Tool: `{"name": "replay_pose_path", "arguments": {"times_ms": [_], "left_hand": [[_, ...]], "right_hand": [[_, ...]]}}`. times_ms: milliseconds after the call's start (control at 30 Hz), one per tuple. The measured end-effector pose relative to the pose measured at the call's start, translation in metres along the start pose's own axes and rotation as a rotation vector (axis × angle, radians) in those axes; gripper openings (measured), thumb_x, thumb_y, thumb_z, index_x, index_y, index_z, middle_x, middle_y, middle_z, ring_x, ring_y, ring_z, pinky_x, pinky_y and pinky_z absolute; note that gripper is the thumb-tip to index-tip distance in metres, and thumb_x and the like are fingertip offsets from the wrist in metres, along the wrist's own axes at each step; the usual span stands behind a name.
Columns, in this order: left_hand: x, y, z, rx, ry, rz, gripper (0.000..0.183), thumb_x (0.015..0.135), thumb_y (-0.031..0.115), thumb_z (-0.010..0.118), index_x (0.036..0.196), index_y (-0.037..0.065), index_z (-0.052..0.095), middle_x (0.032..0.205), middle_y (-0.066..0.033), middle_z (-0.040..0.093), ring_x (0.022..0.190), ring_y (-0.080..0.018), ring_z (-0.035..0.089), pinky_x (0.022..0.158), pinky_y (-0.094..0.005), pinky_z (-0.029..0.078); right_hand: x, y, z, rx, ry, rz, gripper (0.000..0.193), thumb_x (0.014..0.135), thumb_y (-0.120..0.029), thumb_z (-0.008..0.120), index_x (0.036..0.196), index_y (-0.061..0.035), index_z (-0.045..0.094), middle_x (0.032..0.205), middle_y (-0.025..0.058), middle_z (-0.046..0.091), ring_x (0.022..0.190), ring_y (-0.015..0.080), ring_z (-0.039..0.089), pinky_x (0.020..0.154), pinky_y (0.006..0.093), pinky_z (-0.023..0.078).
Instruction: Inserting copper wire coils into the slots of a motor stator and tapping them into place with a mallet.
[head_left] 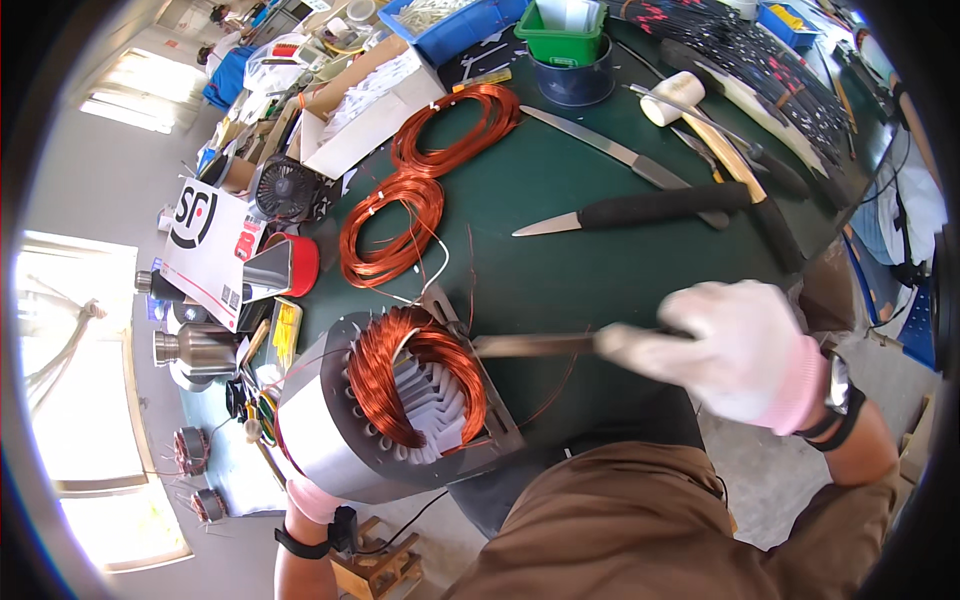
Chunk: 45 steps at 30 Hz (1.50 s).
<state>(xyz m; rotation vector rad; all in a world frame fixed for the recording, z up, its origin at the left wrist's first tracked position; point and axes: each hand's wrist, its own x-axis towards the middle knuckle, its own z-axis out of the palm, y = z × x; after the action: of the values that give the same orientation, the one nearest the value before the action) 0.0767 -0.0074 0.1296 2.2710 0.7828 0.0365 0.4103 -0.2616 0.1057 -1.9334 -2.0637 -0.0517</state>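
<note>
A round steel motor stator (325, 415) lies on its side at the near edge of the table. Copper windings (378, 390) bulge from its open end, with white slot liners (428, 395) showing inside. My left hand (313, 500), in a pink-cuffed glove, is at the stator's lower left; its fingers are hidden behind the metal. Right of the stator, my white-gloved right hand (735, 350) is closed round a flat, blade-like tool (540, 345). The tool's far end reaches the stator's right edge, and its outline is somewhat blurred.
Two copper wire coils (395, 235) lie behind the stator. A black-handled knife (660, 205), a longer blade (580, 138) and a white-headed mallet (675, 98) lie farther right. A white box (365, 115), a fan (285, 188) and a steel bottle (205, 348) stand left. A green basket (560, 42) is at the back.
</note>
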Motion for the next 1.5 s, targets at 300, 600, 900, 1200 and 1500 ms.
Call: {"name": "replay_pose_path", "arguments": {"times_ms": [300,600,900,1200,1500], "left_hand": [[0.001,-0.003,0.002,-0.239,-0.006,0.005,0.063,0.09,0.006,0.072,0.148,-0.002,0.048,0.139,-0.0183,0.062,0.128,-0.0295,0.062,0.106,-0.0377,0.05],[-0.009,-0.075,0.008,-0.121,0.091,-0.209,0.056,0.091,0.005,0.07,0.143,-0.003,0.052,0.133,-0.0195,0.064,0.124,-0.0308,0.064,0.104,-0.0375,0.05],[-0.055,-0.107,-0.015,0.043,0.233,-0.291,0.05,0.091,0.004,0.069,0.139,-0.004,0.055,0.127,-0.0206,0.067,0.12,-0.0321,0.066,0.102,-0.0374,0.051],[-0.143,-0.117,0.089,0.11,0.392,-0.345,0.045,0.092,0.003,0.067,0.135,-0.005,0.059,0.121,-0.0218,0.069,0.116,-0.0334,0.069,0.101,-0.0372,0.052],[-0.101,-0.135,0.1,0.082,0.882,-0.237,0.026,0.093,-0.001,0.061,0.116,-0.008,0.07,0.101,-0.0253,0.073,0.1,-0.0388,0.073,0.095,-0.0394,0.054]], "right_hand": [[0.069,0.002,0.035,0.05,-0.044,-0.189,0.03,0.085,-0.027,0.068,0.114,-0.0281,0.077,0.075,0.0012,0.052,0.058,0.0144,0.057,0.043,0.0299,0.046],[0.107,-0.032,0.068,0.339,0.017,-0.043,0.018,0.077,-0.034,0.078,0.089,-0.0209,0.081,0.059,0.0007,0.041,0.047,0.0164,0.044,0.038,0.0287,0.033],[0.124,-0.045,0.091,0.558,-0.002,-0.102,0.027,0.091,-0.039,0.068,0.098,-0.014,0.076,0.066,0.0083,0.059,0.053,0.0246,0.064,0.045,0.0372,0.052],[0.041,0.034,0.013,0.017,-0.004,-0.109,0.034,0.075,-0.021,0.073,0.108,-0.0256,0.079,0.069,0.0012,0.043,0.055,0.0198,0.053,0.044,0.0333,0.04],[0.167,0.075,-0.011,-0.097,0.33,-0.132,0.034,0.092,-0.006,0.064,0.123,-0.0178,0.075,0.079,0.0078,0.059,0.068,0.0284,0.064,0.06,0.04,0.052]]}}
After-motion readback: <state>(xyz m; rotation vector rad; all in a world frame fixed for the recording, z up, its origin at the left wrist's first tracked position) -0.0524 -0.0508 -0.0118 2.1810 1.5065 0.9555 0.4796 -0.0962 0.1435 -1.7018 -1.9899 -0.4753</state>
